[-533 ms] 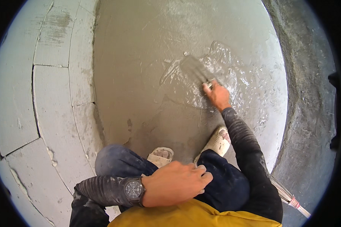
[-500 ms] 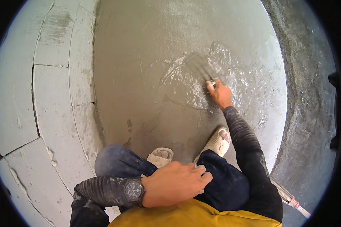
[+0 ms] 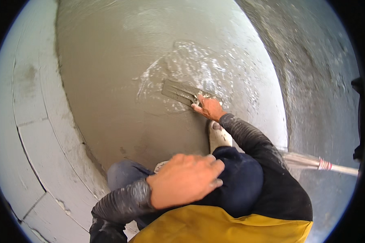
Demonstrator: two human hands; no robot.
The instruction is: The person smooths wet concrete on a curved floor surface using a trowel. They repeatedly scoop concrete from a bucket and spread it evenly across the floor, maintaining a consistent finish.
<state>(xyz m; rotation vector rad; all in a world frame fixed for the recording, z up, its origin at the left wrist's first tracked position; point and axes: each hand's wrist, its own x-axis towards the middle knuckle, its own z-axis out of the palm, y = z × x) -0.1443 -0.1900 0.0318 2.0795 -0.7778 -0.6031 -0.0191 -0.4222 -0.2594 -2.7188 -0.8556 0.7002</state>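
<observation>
My right hand (image 3: 210,107) is closed round the handle of a plastering trowel (image 3: 176,91). The trowel's long flat metal blade lies against a patch of wet, shiny grey mortar (image 3: 190,60) and points up to the left. Close to my body, over my knees, hangs my left hand (image 3: 186,178), slightly blurred. Its fingers are loosely curled and nothing shows in them, though the palm side is hidden. A dark watch (image 3: 141,192) sits on that wrist.
Pale blocks with visible joints (image 3: 40,141) run along the left. A rough grey strip (image 3: 288,69) borders the mortared surface on the right. A brush with pale bristles (image 3: 302,160) lies right of my arm. My light slipper (image 3: 220,137) stands below the trowel.
The trowel has turned from steeply slanted to nearly level, with its blade end lower left, still in my right hand. My left hand stays over my knees. The whole view has swung round.
</observation>
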